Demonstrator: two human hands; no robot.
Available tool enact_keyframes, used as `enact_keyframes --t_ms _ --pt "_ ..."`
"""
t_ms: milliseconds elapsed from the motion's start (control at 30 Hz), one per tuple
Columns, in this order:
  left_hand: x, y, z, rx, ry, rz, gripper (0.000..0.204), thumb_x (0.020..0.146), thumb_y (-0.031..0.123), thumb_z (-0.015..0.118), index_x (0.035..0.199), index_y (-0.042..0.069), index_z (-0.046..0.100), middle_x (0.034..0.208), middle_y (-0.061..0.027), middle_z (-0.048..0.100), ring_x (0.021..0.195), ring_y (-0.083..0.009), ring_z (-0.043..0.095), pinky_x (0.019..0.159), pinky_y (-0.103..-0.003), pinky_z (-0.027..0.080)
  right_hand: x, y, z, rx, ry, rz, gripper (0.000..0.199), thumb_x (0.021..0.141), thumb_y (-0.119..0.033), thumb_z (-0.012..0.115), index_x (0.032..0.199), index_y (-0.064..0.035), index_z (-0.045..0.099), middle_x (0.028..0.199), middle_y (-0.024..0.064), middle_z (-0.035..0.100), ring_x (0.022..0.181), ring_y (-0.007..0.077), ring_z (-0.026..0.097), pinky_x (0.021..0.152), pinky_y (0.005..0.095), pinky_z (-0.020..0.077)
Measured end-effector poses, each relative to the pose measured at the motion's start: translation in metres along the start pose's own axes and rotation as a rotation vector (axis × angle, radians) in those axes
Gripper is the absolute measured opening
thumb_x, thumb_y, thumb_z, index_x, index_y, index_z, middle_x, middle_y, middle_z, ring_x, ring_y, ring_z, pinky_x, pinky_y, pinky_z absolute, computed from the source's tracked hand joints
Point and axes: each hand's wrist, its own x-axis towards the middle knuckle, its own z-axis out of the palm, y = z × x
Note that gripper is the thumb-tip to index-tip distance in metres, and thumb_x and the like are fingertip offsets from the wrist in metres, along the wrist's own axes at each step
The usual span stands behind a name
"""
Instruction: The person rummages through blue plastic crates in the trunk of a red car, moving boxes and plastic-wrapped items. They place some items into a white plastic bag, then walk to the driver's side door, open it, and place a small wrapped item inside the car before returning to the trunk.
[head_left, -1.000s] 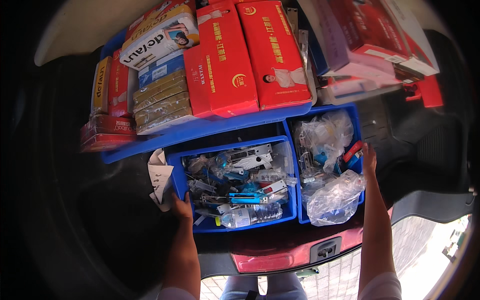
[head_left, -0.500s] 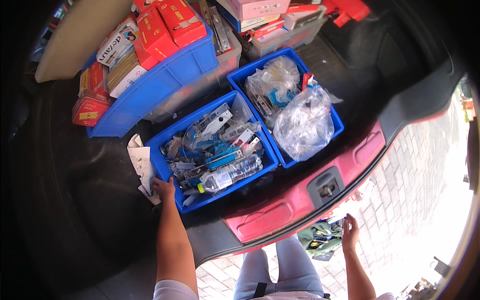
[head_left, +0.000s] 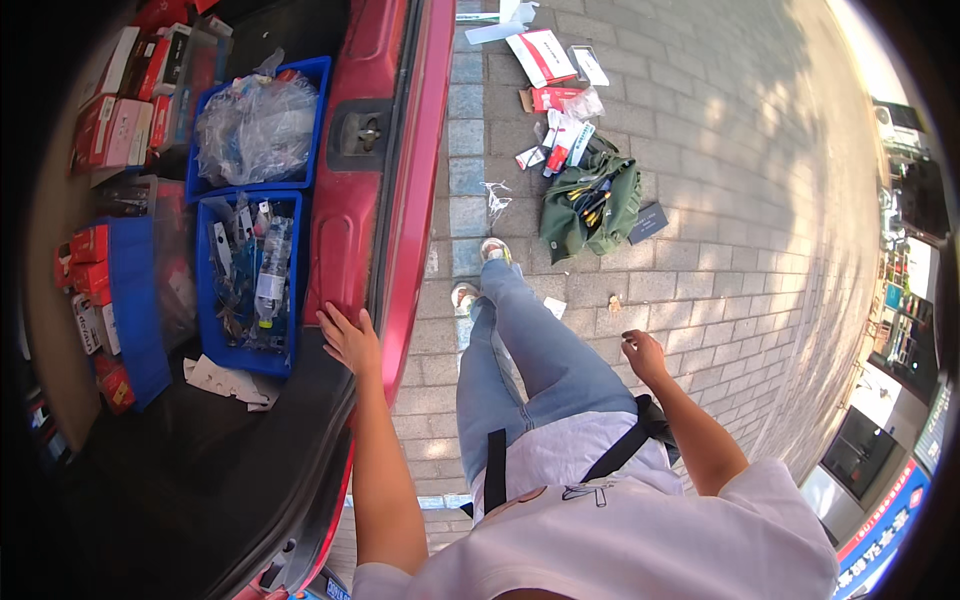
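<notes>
My left hand (head_left: 350, 340) lies with spread fingers on the red rear sill (head_left: 345, 240) of an open car boot. Just beyond it stands a blue bin (head_left: 206, 310) packed with metal hardware in clear wrapping. A plastic water bottle (head_left: 270, 275) lies on top of that hardware. Behind it, a second blue bin (head_left: 322, 120) holds crumpled clear plastic bags (head_left: 255, 130). Off to the right, my right hand (head_left: 643, 355) hangs over the paving, its fingers loosely bent and apart, with nothing seen in it.
A green tool bag (head_left: 570, 222) sits open on the brick pavement (head_left: 720, 230), near opened boxes (head_left: 541, 57) and a dark flat box (head_left: 648, 223). Torn cardboard (head_left: 230, 383) lies in the boot beside a large blue crate (head_left: 140, 310) of red boxes.
My view has swung right, from the boot to the pavement. My left hand has left the near bin's corner and cardboard for the sill. My right hand remains over the paving.
</notes>
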Motion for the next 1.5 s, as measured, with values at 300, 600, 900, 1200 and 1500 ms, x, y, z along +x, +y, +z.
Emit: enact_keyframes --t_ms 300,600,900,1200,1500 --pt "-0.027 0.052 0.011 0.204 -0.192 -0.026 0.087 0.08 0.046 0.053 0.141 0.015 0.0 0.147 -0.0117 0.002 0.133 -0.0288 0.014 0.102 -0.055 0.021 -0.075 0.187 0.013 0.221 -0.056 0.375 0.029 0.075 -0.024 0.053 0.099 -0.0092 0.062 0.092 0.0124 0.065 0.09 0.0279 0.06 0.08 0.0393 0.0449" --pt "-0.098 0.164 0.022 0.29 0.074 0.145 0.053 0.08 0.032 0.056 0.126 0.008 0.043 0.134 -0.0159 0.034 0.121 -0.0316 0.037 0.096 -0.046 0.033 -0.065 0.332 -0.004 0.348 -0.093 0.407 0.029 0.075 -0.026 0.053 0.098 -0.0097 0.061 0.092 0.01 0.065 0.089 0.0268 0.06 0.078 0.0384 0.0453" --pt "-0.232 0.37 0.204 -0.041 -0.299 0.457 0.041 0.08 0.029 0.058 0.116 0.009 0.053 0.128 -0.0183 0.039 0.115 -0.0331 0.042 0.095 -0.041 0.033 0.154 0.404 -0.106 0.537 0.156 0.252 0.027 0.077 -0.017 0.055 0.097 -0.0007 0.06 0.092 0.0166 0.064 0.087 0.0285 0.062 0.077 0.0349 0.0477" --pt "-0.112 0.536 0.404 0.046 -0.524 0.502 0.041 0.082 0.033 0.053 0.115 0.01 0.053 0.122 -0.0122 0.048 0.115 -0.0309 0.043 0.094 -0.043 0.033 0.432 0.319 -0.048 0.766 0.155 0.219 0.031 0.08 -0.023 0.056 0.099 0.001 0.06 0.094 0.0181 0.063 0.089 0.0288 0.061 0.079 0.0344 0.0462" --pt "0.022 0.638 0.726 -0.072 -0.542 0.517 0.052 0.079 0.038 0.055 0.119 0.005 0.049 0.122 -0.0166 0.05 0.113 -0.0329 0.046 0.095 -0.041 0.034 0.727 0.345 0.125 0.391 0.286 0.354 0.06 0.075 -0.035 0.063 0.118 0.0032 0.045 0.105 0.0227 0.057 0.101 0.0332 0.055 0.083 0.0389 0.044"
